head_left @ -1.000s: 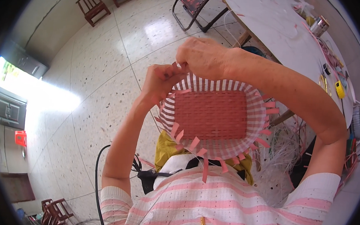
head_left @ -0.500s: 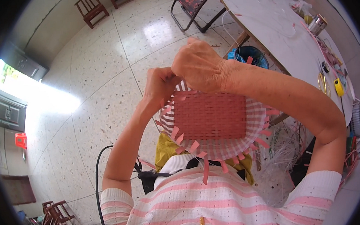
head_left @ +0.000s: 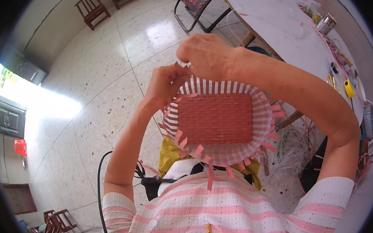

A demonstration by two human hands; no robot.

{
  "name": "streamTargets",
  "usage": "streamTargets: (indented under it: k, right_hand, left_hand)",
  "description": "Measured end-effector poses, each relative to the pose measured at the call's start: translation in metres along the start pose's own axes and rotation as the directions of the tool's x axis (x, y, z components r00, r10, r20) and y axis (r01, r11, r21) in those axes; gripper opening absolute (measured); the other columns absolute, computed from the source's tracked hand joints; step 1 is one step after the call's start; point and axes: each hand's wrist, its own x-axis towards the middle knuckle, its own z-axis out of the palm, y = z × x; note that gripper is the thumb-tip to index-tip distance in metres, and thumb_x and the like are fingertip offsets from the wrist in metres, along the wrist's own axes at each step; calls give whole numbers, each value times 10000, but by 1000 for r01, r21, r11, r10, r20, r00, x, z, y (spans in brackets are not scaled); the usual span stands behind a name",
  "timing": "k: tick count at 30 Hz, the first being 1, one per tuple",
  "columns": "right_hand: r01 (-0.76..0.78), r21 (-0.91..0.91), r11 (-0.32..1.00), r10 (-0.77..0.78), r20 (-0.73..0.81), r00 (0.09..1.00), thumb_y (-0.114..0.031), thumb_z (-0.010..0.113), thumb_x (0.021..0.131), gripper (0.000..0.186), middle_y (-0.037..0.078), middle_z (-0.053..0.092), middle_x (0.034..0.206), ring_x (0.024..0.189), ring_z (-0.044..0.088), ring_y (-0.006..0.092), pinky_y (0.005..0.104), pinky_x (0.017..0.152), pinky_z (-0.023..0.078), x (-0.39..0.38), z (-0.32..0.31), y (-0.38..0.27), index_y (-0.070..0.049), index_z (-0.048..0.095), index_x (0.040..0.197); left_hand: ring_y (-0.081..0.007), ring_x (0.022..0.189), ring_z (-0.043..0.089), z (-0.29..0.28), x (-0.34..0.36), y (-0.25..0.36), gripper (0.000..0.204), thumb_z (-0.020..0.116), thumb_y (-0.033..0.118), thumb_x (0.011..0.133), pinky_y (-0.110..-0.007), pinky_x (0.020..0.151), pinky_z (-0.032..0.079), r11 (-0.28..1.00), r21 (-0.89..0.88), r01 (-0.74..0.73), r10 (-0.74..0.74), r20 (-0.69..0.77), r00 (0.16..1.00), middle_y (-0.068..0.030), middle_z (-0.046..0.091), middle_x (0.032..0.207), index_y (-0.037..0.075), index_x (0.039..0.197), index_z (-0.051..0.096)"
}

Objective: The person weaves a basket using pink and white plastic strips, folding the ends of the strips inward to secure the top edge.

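Note:
A woven basket [head_left: 215, 118] rests in front of my lap, with a red-pink base and white-and-pink striped walls. Short pink strap ends stick out around its rim, and a longer one [head_left: 210, 177] hangs toward my shirt. At the far left of the rim, my left hand [head_left: 168, 83] is closed, pinching the edge. Just right of it and higher, my right hand [head_left: 207, 58] is curled into a fist, its fingertips turned out of sight. Between the two hands shows a small pink strap piece [head_left: 181, 68]; which fingers grip it is unclear.
A white table [head_left: 269, 19] at the upper right holds a yellow tape measure [head_left: 349, 88], a metal can [head_left: 326, 24], scissors and pink straps. Loose pale strips [head_left: 296, 144] heap on the floor at right. A folding chair [head_left: 198, 6] and a wooden chair [head_left: 92, 10] stand farther off.
My right hand has risen slightly from the basket, showing more of its striped far wall. The pink strap piece between my hands is now visible. My left hand stays at the rim.

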Motion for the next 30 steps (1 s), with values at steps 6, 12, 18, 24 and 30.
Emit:
streamTargets:
  k: [6,12,18,24,30]
  right_hand:
    - [-113,31,993,111,55,992,-134,693,818,140,199,697,958,1002,679,331,414,883,534,-2,-5,-2,-8,718,874]
    - [-44,-105,993,58,128,990,-112,683,819,142,204,711,968,976,701,319,417,846,552,1,-17,-13,0,727,895]
    - [109,-137,984,-87,162,983,-76,701,766,128,175,724,911,908,721,298,388,800,563,1,-14,-21,-50,756,879]
    - [131,-175,976,-113,112,987,-63,705,734,83,158,726,817,814,727,287,374,741,566,-1,-10,-23,-68,765,792]
    - [176,-241,955,-154,106,982,-55,704,717,64,198,710,804,782,724,307,393,722,564,-1,-9,-26,-35,754,753]
  left_hand:
    - [-20,629,529,3,6,6,42,703,8,895,-226,549,455,997,66,-48,42,89,995,15,652,702,-24,921,712]
    - [-17,586,488,9,11,3,58,722,33,876,-255,507,425,985,163,-63,61,20,998,11,620,618,-16,908,715]
    - [-23,577,520,10,19,-26,68,722,16,851,-277,496,451,989,31,-146,148,-70,986,-29,640,599,-38,816,701]
    - [-69,566,606,17,19,-24,45,712,-7,827,-295,514,490,894,-448,-1,-30,-62,998,-83,665,620,-44,812,692]
    - [-77,553,607,13,18,-31,48,685,-32,837,-291,482,476,974,-166,-155,139,-105,985,-72,666,624,-50,793,680]
